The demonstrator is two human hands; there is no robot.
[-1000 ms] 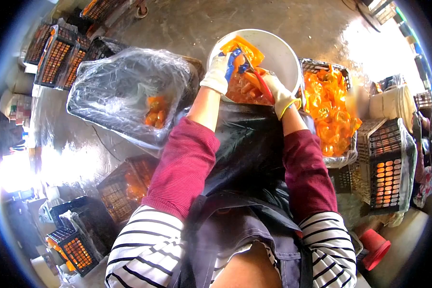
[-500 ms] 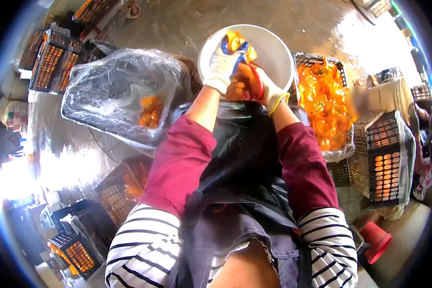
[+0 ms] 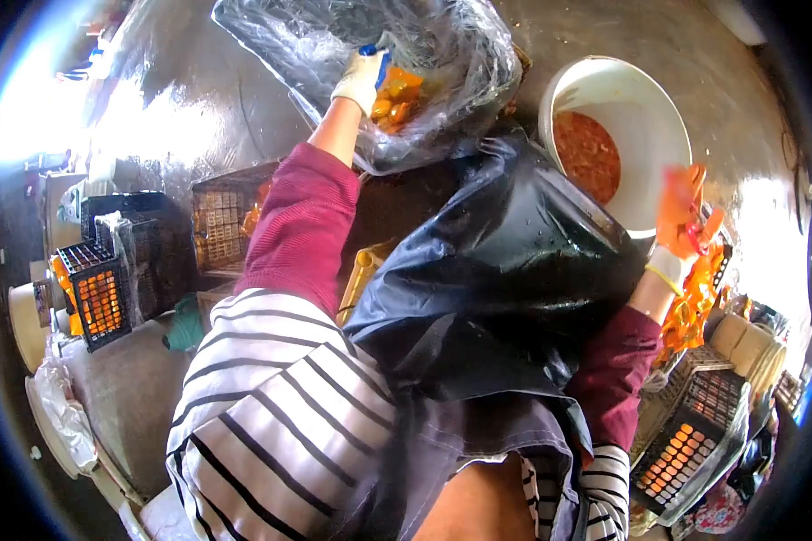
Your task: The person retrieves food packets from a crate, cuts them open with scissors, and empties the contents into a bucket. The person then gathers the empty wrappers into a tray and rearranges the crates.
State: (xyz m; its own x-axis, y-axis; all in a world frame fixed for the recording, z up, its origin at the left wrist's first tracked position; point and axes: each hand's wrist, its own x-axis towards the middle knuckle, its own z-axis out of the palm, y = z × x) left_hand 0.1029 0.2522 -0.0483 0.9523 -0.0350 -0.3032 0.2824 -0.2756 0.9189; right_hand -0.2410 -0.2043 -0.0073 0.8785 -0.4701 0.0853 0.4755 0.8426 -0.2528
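Observation:
My left hand point(image 3: 363, 79), in a white glove with blue on the fingers, reaches into a crate lined with clear plastic point(image 3: 280, 41). Its curled fingers are against an orange plastic packet point(image 3: 406, 86), and more orange packets point(image 3: 391, 114) lie just below. The fingertips are partly hidden. My right hand point(image 3: 681, 221), in an orange glove with a red part near the palm, is beside the white bucket point(image 3: 659, 117). Its fingers are apart, and I see nothing held in them. Reddish chopped food point(image 3: 586, 155) covers the bucket's bottom.
A crate of shiny orange packets point(image 3: 690, 311) stands below my right hand. Stacked crates point(image 3: 695, 433) are at the lower right, and a black crate point(image 3: 99, 298) is at the left. A black apron point(image 3: 514, 279) covers my lap. The floor looks wet.
My left hand has moved from the bucket to the plastic-lined crate at the left. My right hand has left the bucket toward the right. The view has turned left.

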